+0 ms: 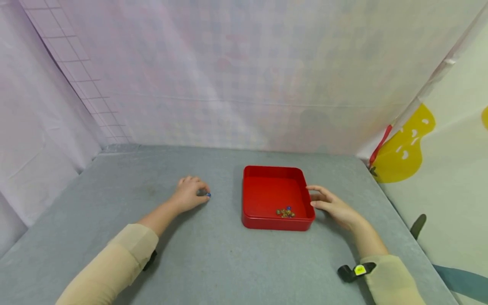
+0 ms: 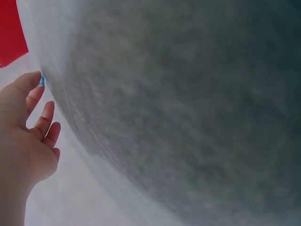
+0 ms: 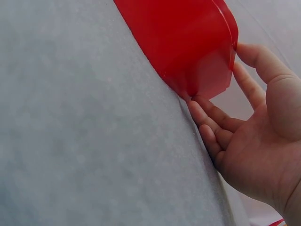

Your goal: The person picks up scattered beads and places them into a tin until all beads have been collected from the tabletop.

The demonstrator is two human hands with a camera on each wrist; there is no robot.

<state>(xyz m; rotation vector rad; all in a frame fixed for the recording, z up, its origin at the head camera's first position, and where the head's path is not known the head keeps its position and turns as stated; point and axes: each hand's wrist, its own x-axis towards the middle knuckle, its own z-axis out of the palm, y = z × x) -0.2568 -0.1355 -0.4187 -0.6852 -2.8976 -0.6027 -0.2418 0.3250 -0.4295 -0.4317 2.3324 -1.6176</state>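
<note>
My left hand (image 1: 189, 195) pinches a small blue bead (image 1: 208, 195) between thumb and fingertips, low over the grey table to the left of the tray. In the left wrist view the bead (image 2: 42, 80) shows as a bright blue bit at the thumb tip. A shallow square red tray (image 1: 249, 223) stands on the table. Against its right outer wall rest the fingertips of my right hand (image 1: 339, 212), fingers slightly bent and spread; in the right wrist view the thumb touches near the rim. Several small gold-brown beads (image 1: 285, 212) and a blue bead (image 1: 288, 208) lie in the tray's near right corner.
The grey cloth table (image 1: 213, 262) reaches back to a pale checked curtain (image 1: 228, 84). More white cloth hangs along the left and right sides, the right one with a yellow print (image 1: 404, 152). A black wrist strap (image 1: 347, 273) sits at the right sleeve.
</note>
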